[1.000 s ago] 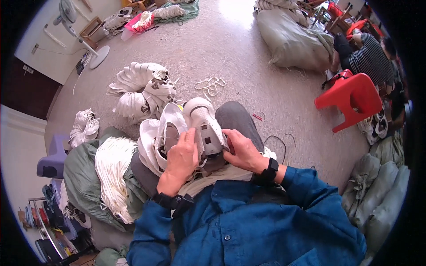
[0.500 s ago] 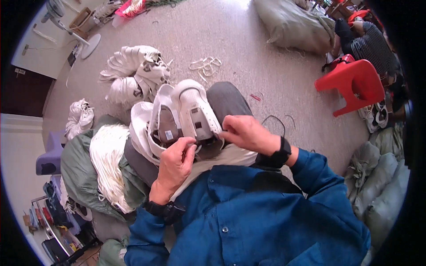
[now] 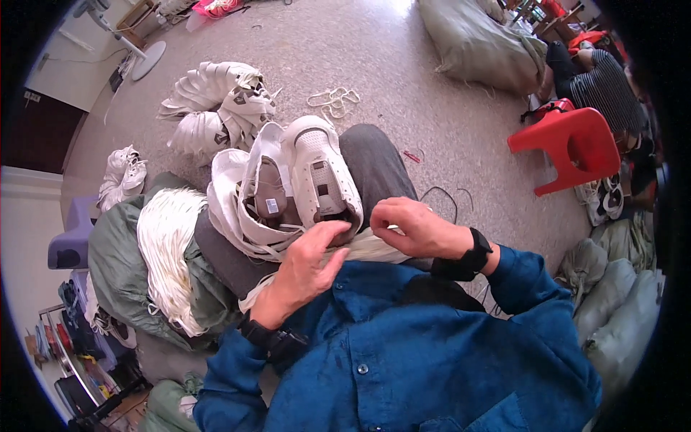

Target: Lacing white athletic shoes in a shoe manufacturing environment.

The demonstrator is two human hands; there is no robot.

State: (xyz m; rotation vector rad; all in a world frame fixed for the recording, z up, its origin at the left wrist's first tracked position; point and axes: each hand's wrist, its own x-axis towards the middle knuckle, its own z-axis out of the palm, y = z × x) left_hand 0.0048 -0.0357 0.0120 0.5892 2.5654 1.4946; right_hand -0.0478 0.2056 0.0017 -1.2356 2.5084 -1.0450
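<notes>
A white shoe upper with a perforated toe stands on my lap, toe pointing away, its grey tongue showing between two rows of eyelets. My left hand is at its near end, thumb and fingers apart, nothing seen in them. Just right of the upper, my right hand hovers with curled fingers and a gap to the thumb; no object shows there. Further white uppers lean against it on the left, insides facing up. Beneath the hands, a cream bundle of laces lies across my lap.
Stacked white uppers and a loose cream lace lie on the floor ahead. A lace hank rests on a green sack at left. A red stool, a seated person and sacks are at right.
Both hands have drawn away from the near end of the shoe upper. My left hand opened and moved down, my right moved to the right. The view shifted slightly.
</notes>
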